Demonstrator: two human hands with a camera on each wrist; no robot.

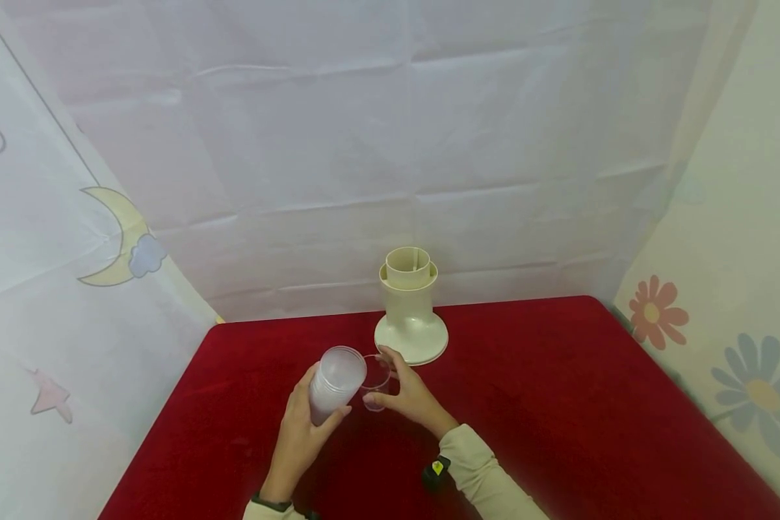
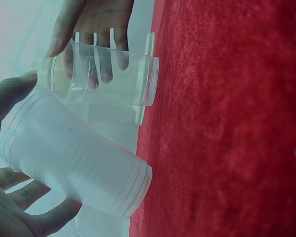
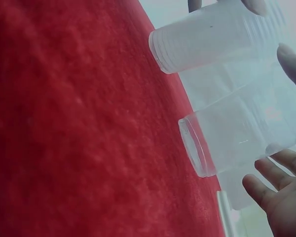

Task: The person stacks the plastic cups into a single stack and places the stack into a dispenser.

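My left hand [image 1: 301,427] grips a stack of translucent plastic cups [image 2: 84,153], thumb on one side and fingers on the other. The stack tilts, its mouth toward the upper right in the head view. Just right of it, my right hand [image 1: 412,397] holds a single clear plastic cup [image 1: 375,384] between thumb and fingers. In the left wrist view the fingers show through that cup's wall. Near their rims the stack and the single cup are close together; whether they touch, I cannot tell.
Behind the hands stands a cream-coloured holder [image 1: 411,303] with a round base and an open tube on top. A red cloth [image 1: 546,412] covers the table. Pale printed sheets [image 1: 312,144] hang at the back and both sides.
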